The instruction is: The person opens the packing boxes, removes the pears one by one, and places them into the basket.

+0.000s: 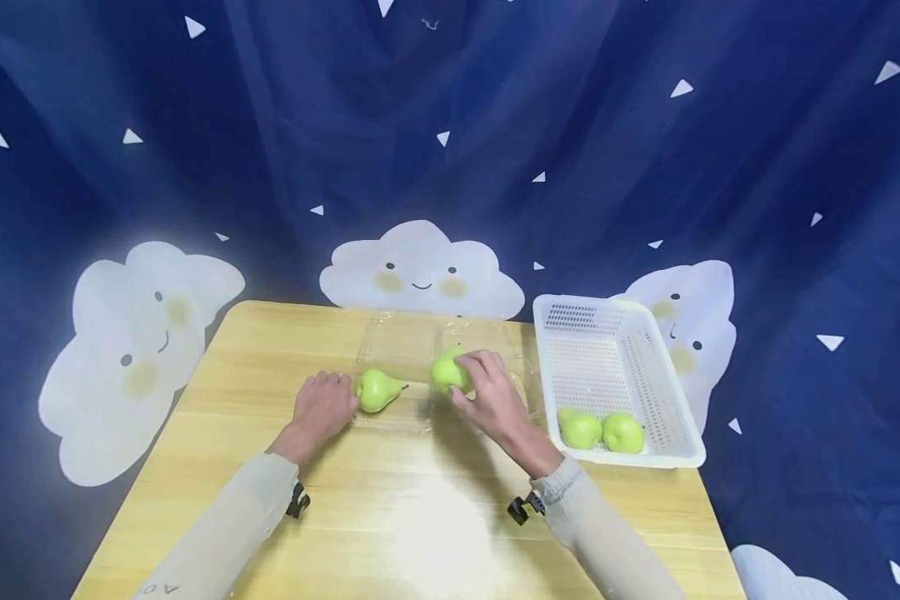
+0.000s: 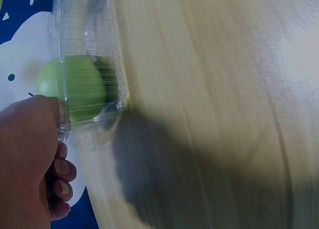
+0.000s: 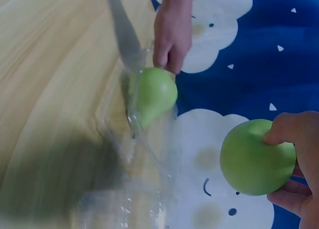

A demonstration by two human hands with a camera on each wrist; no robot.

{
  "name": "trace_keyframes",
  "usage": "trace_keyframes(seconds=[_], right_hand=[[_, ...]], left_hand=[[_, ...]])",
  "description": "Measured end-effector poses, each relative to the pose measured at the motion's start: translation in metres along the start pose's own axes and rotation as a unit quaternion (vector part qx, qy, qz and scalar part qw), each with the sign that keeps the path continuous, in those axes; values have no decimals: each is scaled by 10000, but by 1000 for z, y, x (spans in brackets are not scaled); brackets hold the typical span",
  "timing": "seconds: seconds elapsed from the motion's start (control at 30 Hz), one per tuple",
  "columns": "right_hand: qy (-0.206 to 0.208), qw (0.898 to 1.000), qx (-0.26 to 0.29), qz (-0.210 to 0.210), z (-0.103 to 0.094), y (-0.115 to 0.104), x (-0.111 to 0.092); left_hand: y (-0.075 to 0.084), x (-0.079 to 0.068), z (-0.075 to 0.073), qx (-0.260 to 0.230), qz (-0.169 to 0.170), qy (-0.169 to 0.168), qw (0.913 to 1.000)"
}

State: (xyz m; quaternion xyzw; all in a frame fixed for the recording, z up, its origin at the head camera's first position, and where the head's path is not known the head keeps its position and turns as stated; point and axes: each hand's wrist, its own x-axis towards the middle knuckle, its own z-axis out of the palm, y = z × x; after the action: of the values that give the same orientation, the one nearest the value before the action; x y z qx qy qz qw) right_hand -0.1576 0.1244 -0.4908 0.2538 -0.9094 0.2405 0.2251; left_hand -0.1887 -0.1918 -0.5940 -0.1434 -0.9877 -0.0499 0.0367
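A clear plastic clamshell box lies unfolded at the far side of the table, one green pear inside its left half. My left hand pinches the box's left rim, thumb on the edge and fingers curled below, as the left wrist view shows. Between the thumb and fingers of my right hand is a second green pear. That held pear hangs above the box, near its middle fold, its stem pointing away in the head view.
A white perforated basket stands at the table's right side, with two more green pears at its near end. The wooden table ends at a blue curtain printed with clouds.
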Motion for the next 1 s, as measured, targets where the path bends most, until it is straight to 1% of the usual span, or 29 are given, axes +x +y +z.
trace_keyframes(seconds=[0.07, 0.13, 0.23, 0.4, 0.47, 0.53, 0.57, 0.6, 0.63, 0.77, 0.8, 0.9, 0.93, 1.0], right_hand=[[151, 9998, -13, -103, -5, 3, 0], [360, 9991, -48, -214, -11, 7, 0], [602, 9978, -80, -259, -18, 12, -1], [724, 9970, -138, -230, -29, 22, -7], [772, 9967, -148, -210, -33, 25, -11], [819, 9964, -155, -146, -38, 29, -14], [838, 9963, -150, -104, -40, 31, -16], [840, 9963, -145, -56, -42, 33, -17], [840, 9964, -142, 16, -44, 34, -18], [789, 9962, -35, 363, -55, 42, -19], [788, 9959, -15, 441, -58, 44, -19], [845, 9945, 42, 624, -65, 51, -20], [886, 9938, 37, 668, -68, 53, -20], [977, 9924, 19, 742, -72, 57, -22]], left_hand=[[0, 0, -1, -60, -25, 17, 10000], [0, 0, -2, -22, 1, 16, 10000], [0, 1, -3, 22, 37, 19, 10000], [0, 0, -4, -45, -32, -23, 10000], [0, -2, -4, 86, 78, -27, 9999], [0, -3, -3, 181, 167, 3, 9997], [0, -4, -2, 363, 300, 16, 9989], [0, -4, -2, 401, 336, 55, 9986], [0, -5, -1, 391, 333, 81, 9986], [-1, -5, 1, 109, 138, 121, 9998], [-1, -4, 2, -88, 7, 136, 9999], [-2, -4, 4, -268, -109, 140, 9995], [-2, -3, 4, -278, -105, 149, 9994], [-2, -4, 4, -57, 87, 171, 9998]])
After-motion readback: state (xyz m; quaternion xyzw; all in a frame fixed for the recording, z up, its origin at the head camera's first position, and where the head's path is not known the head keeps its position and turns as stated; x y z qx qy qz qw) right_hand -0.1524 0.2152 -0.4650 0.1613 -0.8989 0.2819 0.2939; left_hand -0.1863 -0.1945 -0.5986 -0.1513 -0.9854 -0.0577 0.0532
